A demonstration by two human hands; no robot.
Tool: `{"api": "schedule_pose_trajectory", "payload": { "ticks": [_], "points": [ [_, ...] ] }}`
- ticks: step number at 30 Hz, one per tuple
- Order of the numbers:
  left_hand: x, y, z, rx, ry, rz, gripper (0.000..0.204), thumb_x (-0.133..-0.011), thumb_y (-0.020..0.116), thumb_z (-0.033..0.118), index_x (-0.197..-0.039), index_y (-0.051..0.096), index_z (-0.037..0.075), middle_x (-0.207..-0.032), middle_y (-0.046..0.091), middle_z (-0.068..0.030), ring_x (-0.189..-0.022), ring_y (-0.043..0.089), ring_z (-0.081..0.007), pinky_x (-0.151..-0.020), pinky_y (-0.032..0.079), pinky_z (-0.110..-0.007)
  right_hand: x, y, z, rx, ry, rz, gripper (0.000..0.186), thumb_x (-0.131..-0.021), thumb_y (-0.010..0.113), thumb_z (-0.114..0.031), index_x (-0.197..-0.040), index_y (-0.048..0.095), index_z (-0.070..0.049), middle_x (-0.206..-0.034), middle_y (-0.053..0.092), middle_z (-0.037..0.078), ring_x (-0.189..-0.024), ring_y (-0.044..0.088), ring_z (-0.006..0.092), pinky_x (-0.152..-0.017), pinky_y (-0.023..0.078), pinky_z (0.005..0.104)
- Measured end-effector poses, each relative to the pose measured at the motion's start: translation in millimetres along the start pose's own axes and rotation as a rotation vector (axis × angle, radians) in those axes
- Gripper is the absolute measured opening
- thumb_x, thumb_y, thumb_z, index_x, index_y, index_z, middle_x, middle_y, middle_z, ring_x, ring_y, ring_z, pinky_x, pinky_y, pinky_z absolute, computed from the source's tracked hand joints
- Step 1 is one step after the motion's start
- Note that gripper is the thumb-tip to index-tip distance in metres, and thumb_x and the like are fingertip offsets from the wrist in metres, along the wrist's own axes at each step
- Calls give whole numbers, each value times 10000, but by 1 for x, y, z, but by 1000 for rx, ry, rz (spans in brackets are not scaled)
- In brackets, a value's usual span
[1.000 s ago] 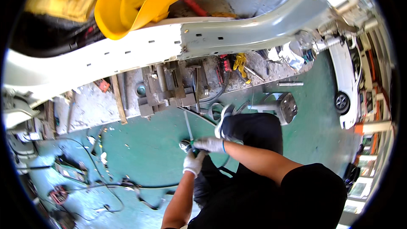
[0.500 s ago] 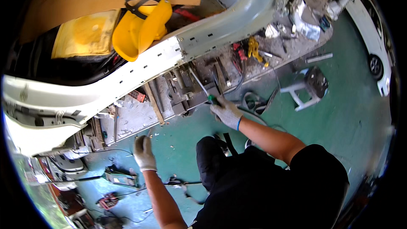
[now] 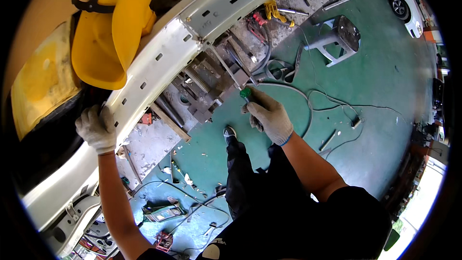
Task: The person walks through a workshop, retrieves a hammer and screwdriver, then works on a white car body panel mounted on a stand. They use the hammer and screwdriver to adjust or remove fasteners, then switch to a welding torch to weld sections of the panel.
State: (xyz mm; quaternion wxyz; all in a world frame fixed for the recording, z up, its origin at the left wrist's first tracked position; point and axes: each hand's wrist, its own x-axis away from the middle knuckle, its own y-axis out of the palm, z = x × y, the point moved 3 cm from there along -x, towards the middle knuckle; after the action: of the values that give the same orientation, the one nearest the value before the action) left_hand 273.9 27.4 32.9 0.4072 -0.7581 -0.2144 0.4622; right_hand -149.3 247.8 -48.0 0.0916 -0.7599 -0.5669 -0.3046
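My gloved left hand (image 3: 96,126) has its fingers curled over the edge of the white metal car sill (image 3: 154,67). My gloved right hand (image 3: 267,115) grips the green handle of a long screwdriver (image 3: 245,94), whose shaft runs up to the underside of the sill near a seam; whether the tip touches it I cannot tell. Below that seam lie a heavy metal clamp (image 3: 197,91) and a wooden strip (image 3: 168,123). A yellow visor (image 3: 98,50) with a black headband and a stained yellow pad (image 3: 43,84) rest above my left hand, beside brown cardboard.
A dirty bench top (image 3: 144,149) holds a yellow tool (image 3: 272,12) and red-handled tools. A grey stool (image 3: 339,38), cables, hoses and a green jack (image 3: 161,211) lie on the green floor. A white car (image 3: 404,9) stands at upper right.
My right hand lifted the screwdriver from low down to the sill. My left hand left it and rose to grip the sill's edge. The view has shifted along the bodywork.
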Motion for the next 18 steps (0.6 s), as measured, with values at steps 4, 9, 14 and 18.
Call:
{"api": "schedule_pose_trajectory", "payload": {
  "ticks": [4,9,14,18],
  "points": [
    [5,4,-11,26,50,8,294,-982,687,375,-1027,746,91,-1037,744,-142,-887,652,-396,-827,524,-512,-3,8,4,-21,60,8,558,-1075,619,-152,-1609,506,-38,-1041,727,45,-686,602,61,-549,442,211],
    [-1,10,-19,-35,55,-51,350,-1001,627,410,-1022,730,77,-1019,727,-159,-841,635,-410,-783,519,-516,-6,12,6,-68,48,2,543,-1064,607,-110,-1595,521,-34,-1039,739,73,-672,605,70,-543,441,212],
    [4,17,-24,-30,60,-60,381,-1001,616,432,-1043,728,71,-1022,721,-158,-854,634,-416,-790,521,-514,-7,17,-4,-82,20,86,506,-1029,647,-73,-1529,594,-23,-1053,756,87,-659,617,82,-545,461,217],
    [7,20,-30,-60,53,-94,391,-1008,612,436,-1063,723,66,-1032,717,-162,-858,631,-418,-796,521,-521,-7,22,-3,-126,-34,151,482,-1002,684,-41,-1480,637,-11,-1059,766,86,-647,624,83,-522,451,208]
  ]
}}
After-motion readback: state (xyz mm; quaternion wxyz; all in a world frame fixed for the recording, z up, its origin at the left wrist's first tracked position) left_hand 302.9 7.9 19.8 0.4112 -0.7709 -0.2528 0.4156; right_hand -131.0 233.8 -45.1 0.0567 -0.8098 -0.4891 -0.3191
